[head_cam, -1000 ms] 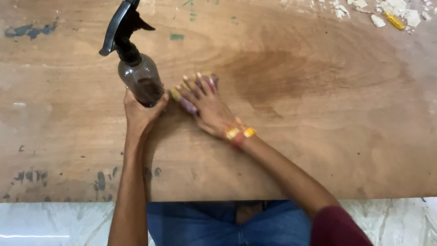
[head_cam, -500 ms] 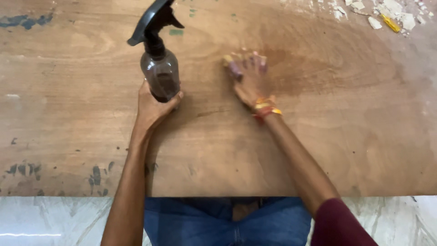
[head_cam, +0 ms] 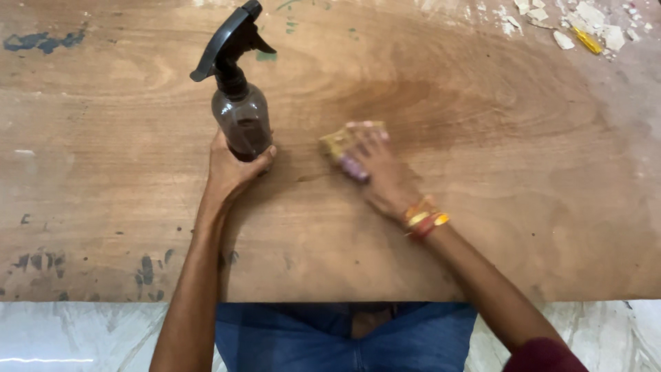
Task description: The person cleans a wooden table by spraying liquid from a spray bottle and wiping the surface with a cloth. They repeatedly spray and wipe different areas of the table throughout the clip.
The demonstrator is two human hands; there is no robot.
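Observation:
My left hand [head_cam: 233, 172] grips the base of a dark brown spray bottle [head_cam: 241, 117] with a black trigger head, standing upright on the wooden board [head_cam: 482, 207]. My right hand [head_cam: 382, 172] presses a small yellow cloth or sponge [head_cam: 339, 142] flat on the board, just right of the bottle. The hand is blurred and its fingers cover most of the cloth. Orange and yellow bangles [head_cam: 425, 218] sit on my right wrist. A darker, damp-looking patch [head_cam: 441, 103] spreads over the wood beyond my right hand.
White crumbs and a small yellow piece [head_cam: 589, 41] lie at the board's far right corner. Dark paint marks [head_cam: 148, 269] spot the near left edge, blue ones [head_cam: 41, 41] the far left. Pale marble floor [head_cam: 69, 337] shows below the board's near edge.
My right hand with the cloth went away from me and to the right, then came back towards me, rubbing the board. The left hand keeps its hold on the bottle.

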